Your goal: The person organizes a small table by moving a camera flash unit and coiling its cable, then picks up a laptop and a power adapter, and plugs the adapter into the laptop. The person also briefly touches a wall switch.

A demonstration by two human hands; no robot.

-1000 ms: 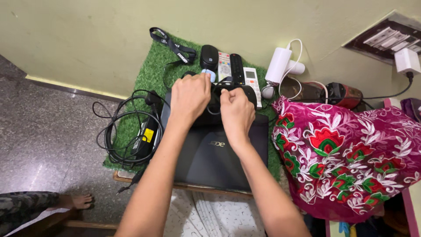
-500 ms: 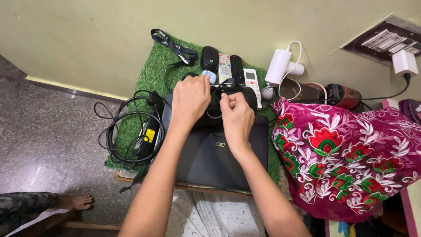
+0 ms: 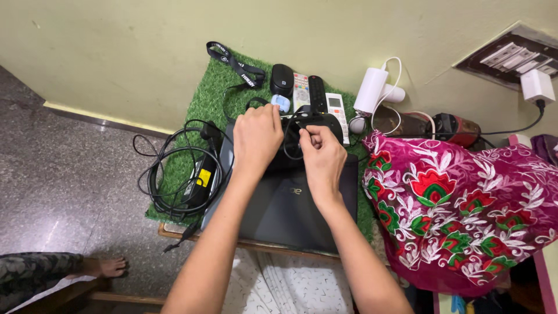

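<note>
1. The left hand (image 3: 256, 138) is pressing down, fingers curled, on a black pouch-like gadget (image 3: 325, 123) lying across the far end of the closed black laptop (image 3: 290, 203); whether it grips anything I cannot tell.
2. The right hand (image 3: 323, 158) is now pinching a thin black cord (image 3: 294, 152) between thumb and forefinger; a second ago it was a closed fist against the gadget.
3. That cord is now looping loose between the hands, so the cable is coming free of the bundle.
4. Remote controls (image 3: 310, 91) and the coiled charger cable (image 3: 174, 174) are sitting untouched on the green mat (image 3: 212, 96).
</note>
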